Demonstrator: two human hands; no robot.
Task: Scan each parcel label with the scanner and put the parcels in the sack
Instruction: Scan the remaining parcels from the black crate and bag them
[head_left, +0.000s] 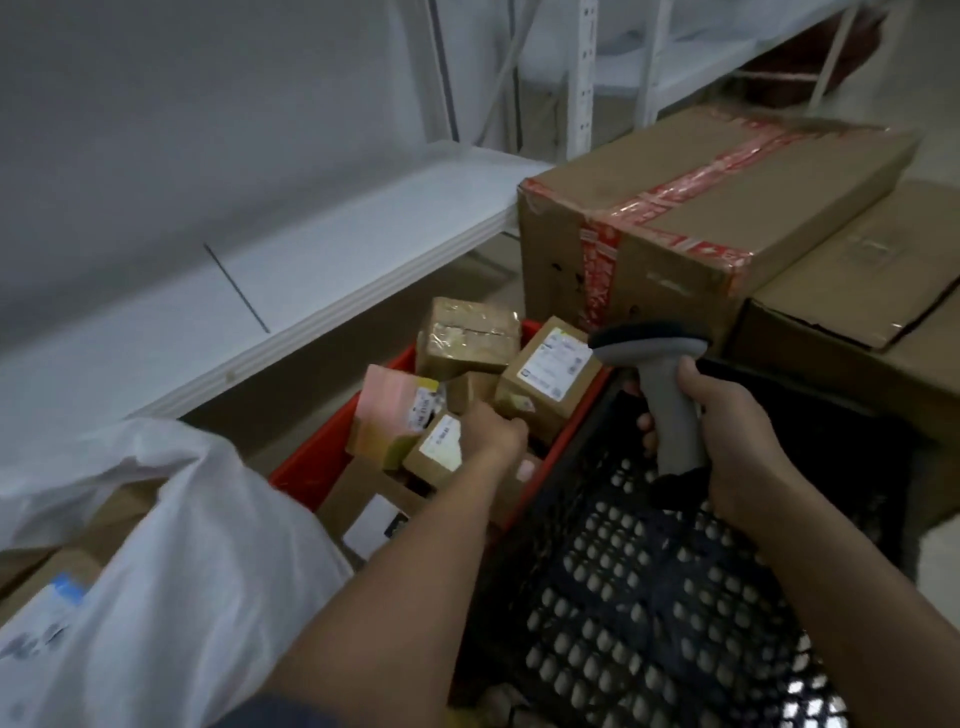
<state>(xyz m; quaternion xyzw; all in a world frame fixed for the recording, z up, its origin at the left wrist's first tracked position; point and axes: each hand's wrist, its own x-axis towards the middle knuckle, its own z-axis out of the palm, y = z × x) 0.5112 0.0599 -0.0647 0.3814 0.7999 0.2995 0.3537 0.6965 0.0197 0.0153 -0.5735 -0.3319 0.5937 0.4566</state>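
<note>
Centre frame, left hand (491, 428) reaches into red plastic crate (311, 462) of brown cardboard parcels (545, 379), grip unclear; right hand (727, 431) wraps grey handheld scanner (670, 395); white plastic sack (182, 545) lower left.

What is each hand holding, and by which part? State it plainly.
The right hand grips the scanner by its grey handle. The left hand reaches among the parcels in the red crate; whether it grips one cannot be told.

Large cardboard box (727, 208) with red tape, plain carton (872, 322) beside it, white shelf (311, 270), black perforated crate (649, 597)
</note>
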